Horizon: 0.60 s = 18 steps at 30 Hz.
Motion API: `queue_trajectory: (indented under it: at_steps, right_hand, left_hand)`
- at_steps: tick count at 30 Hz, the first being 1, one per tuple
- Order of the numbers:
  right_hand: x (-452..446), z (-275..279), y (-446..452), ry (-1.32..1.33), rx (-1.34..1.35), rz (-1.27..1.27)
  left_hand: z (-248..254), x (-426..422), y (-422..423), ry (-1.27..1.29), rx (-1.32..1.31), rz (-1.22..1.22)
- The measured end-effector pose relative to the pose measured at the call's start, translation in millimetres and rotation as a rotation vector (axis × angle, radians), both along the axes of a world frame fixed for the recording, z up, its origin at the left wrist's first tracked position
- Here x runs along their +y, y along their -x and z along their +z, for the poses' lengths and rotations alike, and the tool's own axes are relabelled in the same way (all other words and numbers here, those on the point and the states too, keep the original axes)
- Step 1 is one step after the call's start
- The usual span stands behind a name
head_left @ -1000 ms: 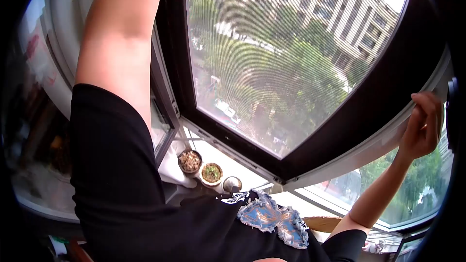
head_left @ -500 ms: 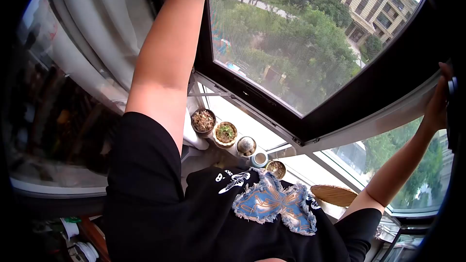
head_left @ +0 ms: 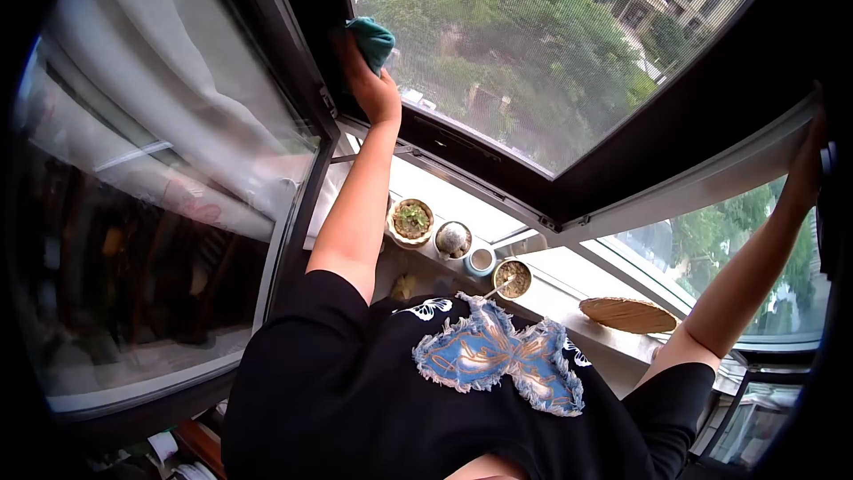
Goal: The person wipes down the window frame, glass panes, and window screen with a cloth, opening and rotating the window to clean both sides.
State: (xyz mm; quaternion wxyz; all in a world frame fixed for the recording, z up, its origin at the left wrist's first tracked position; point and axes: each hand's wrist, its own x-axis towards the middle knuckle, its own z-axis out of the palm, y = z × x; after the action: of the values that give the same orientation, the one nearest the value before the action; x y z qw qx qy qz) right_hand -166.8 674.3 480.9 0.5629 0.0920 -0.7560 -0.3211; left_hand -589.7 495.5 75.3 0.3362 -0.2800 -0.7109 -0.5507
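Observation:
My left hand (head_left: 371, 89) is raised at the upper middle, its fingers closed on a folded teal cloth (head_left: 373, 43). It presses the cloth against the inner left edge of the dark window frame (head_left: 480, 156), beside the mesh screen (head_left: 506, 53). My right hand (head_left: 807, 164) is at the far right, up at the frame's outer edge. Its fingers are in shadow and partly cut off by the view's dark border, but they appear closed around the frame's edge.
Several small pots stand on the sill below, among them a leafy plant (head_left: 411, 220), a cactus (head_left: 452, 239) and a pale blue pot (head_left: 481, 261). A woven tray (head_left: 627, 316) lies farther right. On the left are a glass pane (head_left: 178, 258) and a white curtain (head_left: 160, 71).
My left hand has come down into view with the teal cloth at the frame; earlier it was out of sight above. My right hand stays at the frame's edge. The view has shifted slightly.

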Motion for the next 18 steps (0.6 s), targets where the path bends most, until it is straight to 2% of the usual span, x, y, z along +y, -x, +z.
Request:
queue_trajectory:
  at_steps: [2,4,6,8,9,10,12,13,16,18]
  right_hand:
    - [9,1,-1,-0.104,0.024,0.062]
    - [9,0,-6,-0.028,-0.04,-0.009]
    - [26,0,-1,-0.13,0.007,0.085]
    - [28,2,-5,-0.181,0.026,0.105]
    - [27,2,-2,-0.21,0.037,0.118]
    - [20,-5,-2,-0.113,0.091,0.1]
    - [-5,-20,8,0.084,0.194,0.062]
    - [-5,-19,9,0.065,0.193,0.088]
    - [8,-14,9,0.03,0.182,0.132]
    - [-2,-18,4,0.006,0.174,0.152]
  left_hand:
    - [-23,-5,-7,0.105,-0.112,-0.005]
    - [-34,-4,-16,0.187,-0.211,0.03]
    - [-49,2,-26,0.247,-0.338,0.005]
    - [-64,12,-34,0.407,-0.293,0.112]
    - [-61,12,-34,0.164,-0.491,-0.082]
    - [-59,11,-39,0.253,-0.432,-0.016]
    - [-37,2,-49,0.597,-0.466,0.037]
    - [-44,1,-46,0.663,-0.429,0.076]
    - [-43,-1,-70,0.783,-0.467,-0.007]
    - [-51,5,-94,0.771,-0.329,0.023]
